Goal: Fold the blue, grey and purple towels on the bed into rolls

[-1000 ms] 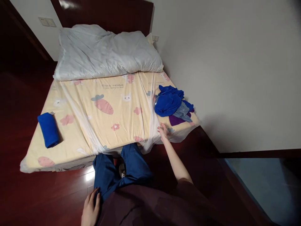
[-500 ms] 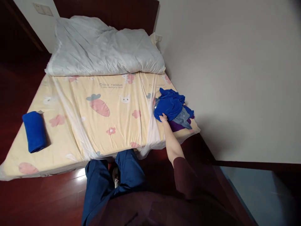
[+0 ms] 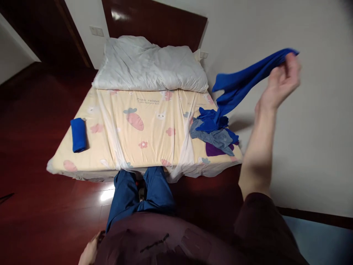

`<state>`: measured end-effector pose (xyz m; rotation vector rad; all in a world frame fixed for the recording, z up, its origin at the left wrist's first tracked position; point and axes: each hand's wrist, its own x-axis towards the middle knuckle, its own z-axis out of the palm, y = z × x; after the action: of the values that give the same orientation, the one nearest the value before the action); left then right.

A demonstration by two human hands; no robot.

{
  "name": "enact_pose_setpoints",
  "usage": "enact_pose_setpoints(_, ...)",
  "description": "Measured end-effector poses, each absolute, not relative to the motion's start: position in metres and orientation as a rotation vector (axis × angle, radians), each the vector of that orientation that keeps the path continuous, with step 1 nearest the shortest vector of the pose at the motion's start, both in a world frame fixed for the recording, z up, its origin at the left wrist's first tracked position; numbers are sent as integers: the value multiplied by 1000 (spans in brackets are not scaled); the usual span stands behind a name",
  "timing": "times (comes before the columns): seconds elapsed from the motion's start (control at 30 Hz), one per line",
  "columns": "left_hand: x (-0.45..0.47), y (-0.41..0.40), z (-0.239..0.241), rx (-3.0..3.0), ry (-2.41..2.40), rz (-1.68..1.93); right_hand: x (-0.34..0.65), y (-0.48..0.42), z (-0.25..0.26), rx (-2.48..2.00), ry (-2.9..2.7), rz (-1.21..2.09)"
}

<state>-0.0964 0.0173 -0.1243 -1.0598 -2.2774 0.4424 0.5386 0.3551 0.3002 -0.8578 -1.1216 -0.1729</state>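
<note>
My right hand (image 3: 285, 79) is raised at the upper right, its fingers closed on one end of a blue towel (image 3: 244, 82). The towel stretches down and left, and its lower end hangs at the pile on the bed. In that pile lie crumpled blue cloths (image 3: 206, 115), a grey-blue cloth (image 3: 216, 138) and a purple cloth (image 3: 213, 149). My left hand (image 3: 91, 250) hangs low at my side, partly cut off, with its fingers mostly hidden. Across the bed on the left lies a rolled blue towel (image 3: 78, 135).
The bed (image 3: 154, 143) has a yellow sheet printed with carrots and rabbits under thin clear plastic. A plastic-covered bedding bundle (image 3: 154, 68) lies at its head, before a dark headboard (image 3: 160, 22). A white wall (image 3: 311, 147) runs along the right.
My right hand has lifted a blue towel off the pile, up and to the right, baring more of the grey-blue cloth. My left hand has come into view; the whole view has shifted.
</note>
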Motion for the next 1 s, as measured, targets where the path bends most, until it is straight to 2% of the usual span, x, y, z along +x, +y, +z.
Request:
enact_pose_setpoints(0.07, -118, 16, -121, -1710, -2504, 247, 516, 334, 319, -772, -1261, -225)
enact_pose_setpoints(0.17, -130, 42, -106, -2439, -2688, -346, 457, 312, 286, -842, -1281, -236)
enact_pose_setpoints(0.27, -96, 86, -75, -2487, -2496, -940, 368, 289, 194, -1009, -1260, -104)
enact_pose_setpoints(0.37, -44, 122, -34, -2598, -2114, -1368, 261, 246, 83, -1190, -1419, 292)
enact_pose_setpoints(0.47, -15, 136, -5, -2825, -1774, -1372, 163, 184, -11, -1188, -1495, 820)
enact_pose_setpoints(0.57, -21, 130, -1, -3155, -1585, -1014, 99, 126, -67, -1240, -1219, 1151)
enact_pose_setpoints(0.67, -42, 113, -12, -3307, -1686, -618, 79, 91, -86, -1237, -1130, 1355)
enact_pose_setpoints(0.73, -57, 100, -19, -3294, -1873, -578, 84, 79, -86, -1179, -1179, 1426)
enact_pose_setpoints(0.9, -77, 73, -21, -3344, -2297, -941, 108, 67, -69, -1088, -1107, 1612)
enact_pose_setpoints(1.0, -81, 69, -16, -3273, -2453, -1340, 110, 68, -53, -1074, -1129, 1637)
